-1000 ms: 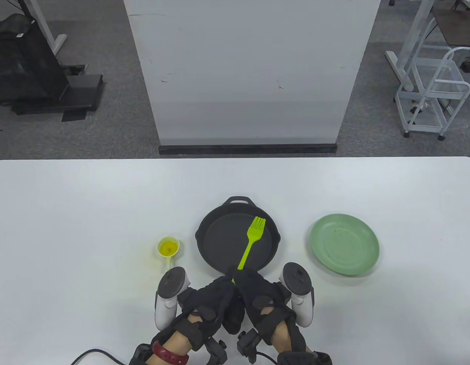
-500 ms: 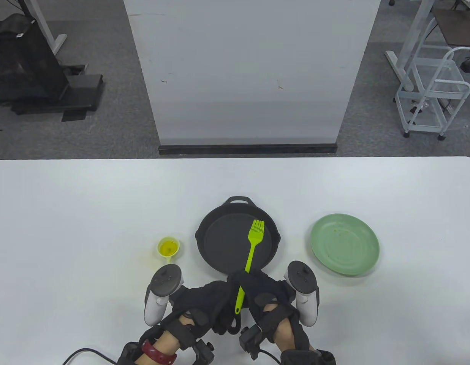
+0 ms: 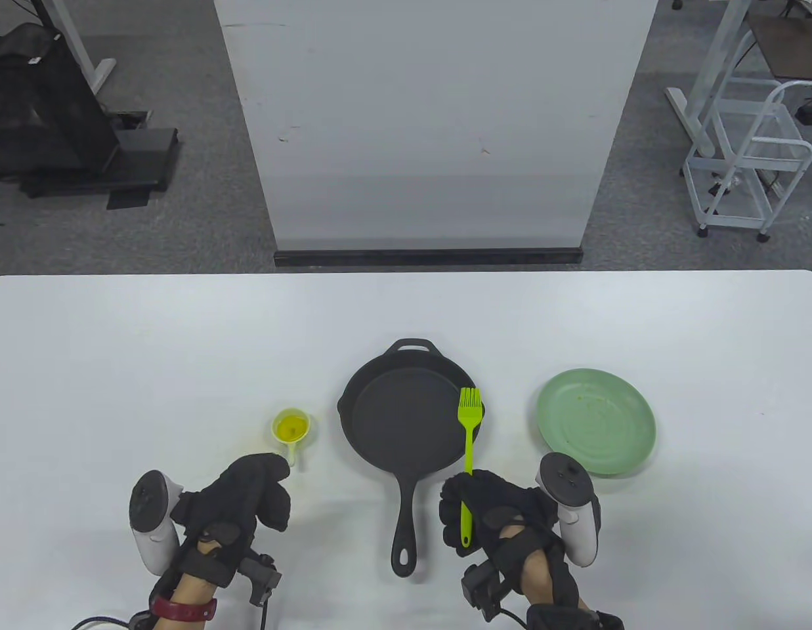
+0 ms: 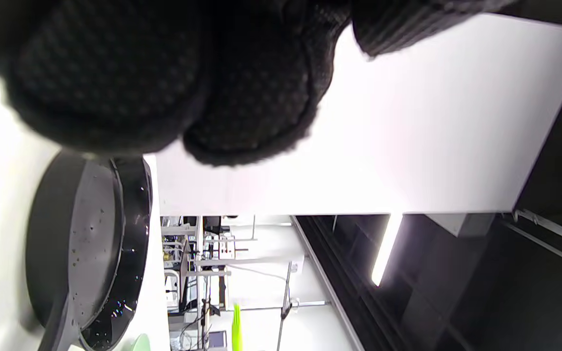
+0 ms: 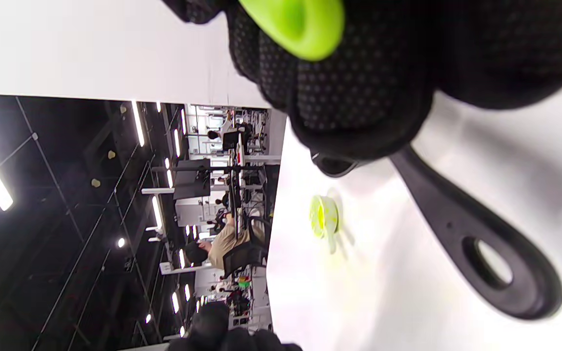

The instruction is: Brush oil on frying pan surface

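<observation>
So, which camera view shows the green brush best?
The table view: the whole brush shows, bristles at the pan's right rim, handle in the right hand. The right wrist view shows only the handle end; the left wrist view, a distant green sliver.

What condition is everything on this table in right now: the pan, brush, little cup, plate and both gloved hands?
Black cast-iron frying pan: flat on the table, handle toward the person, not held.
Lime-green silicone brush: held by its handle, bristles over the pan's right rim.
Small yellow cup: upright, holds yellow oil.
Pale green plate: lies flat, a few specks on it.
Left hand: holds nothing.
Right hand: grips the brush.
</observation>
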`<state>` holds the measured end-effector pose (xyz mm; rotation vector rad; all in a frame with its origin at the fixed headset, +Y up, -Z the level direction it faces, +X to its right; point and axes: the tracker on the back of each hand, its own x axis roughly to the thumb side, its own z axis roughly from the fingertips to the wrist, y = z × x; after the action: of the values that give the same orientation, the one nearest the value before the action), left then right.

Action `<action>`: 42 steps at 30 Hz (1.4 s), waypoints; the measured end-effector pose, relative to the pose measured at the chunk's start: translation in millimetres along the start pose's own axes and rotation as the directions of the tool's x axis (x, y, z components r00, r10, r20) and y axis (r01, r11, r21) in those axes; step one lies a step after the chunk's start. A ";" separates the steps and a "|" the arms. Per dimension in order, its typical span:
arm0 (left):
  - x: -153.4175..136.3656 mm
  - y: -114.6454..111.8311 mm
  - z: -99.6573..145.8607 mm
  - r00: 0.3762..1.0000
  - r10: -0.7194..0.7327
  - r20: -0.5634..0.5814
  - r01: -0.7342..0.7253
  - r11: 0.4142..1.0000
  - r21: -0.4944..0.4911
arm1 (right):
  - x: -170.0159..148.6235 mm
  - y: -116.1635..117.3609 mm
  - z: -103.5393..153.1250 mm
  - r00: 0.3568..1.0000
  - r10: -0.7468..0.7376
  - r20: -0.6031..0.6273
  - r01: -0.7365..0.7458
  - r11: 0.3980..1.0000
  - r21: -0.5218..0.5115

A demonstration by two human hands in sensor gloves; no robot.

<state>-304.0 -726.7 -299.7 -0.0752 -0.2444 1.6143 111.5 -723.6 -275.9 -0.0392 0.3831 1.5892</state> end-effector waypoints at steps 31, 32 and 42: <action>-1.2 1.6 6.1 0.992 -0.118 -0.035 0.118 0.993 0.007 | -36.1 -152.9 9.2 0.958 -0.071 -0.279 -0.046 0.919 -0.392; -1.2 2.0 6.3 0.992 -0.122 -0.038 0.122 0.992 0.012 | -38.4 -152.7 8.0 0.955 -0.092 -0.280 -0.027 0.918 -0.395; -1.2 2.4 7.0 0.990 -0.131 -0.054 0.133 0.991 0.032 | -52.5 -157.9 0.5 0.923 -0.053 -0.381 -0.107 0.915 -0.389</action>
<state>-307.7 -728.8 -293.5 -0.0723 -0.1768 1.4826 269.1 -773.1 -296.4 -0.6781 0.3512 1.6659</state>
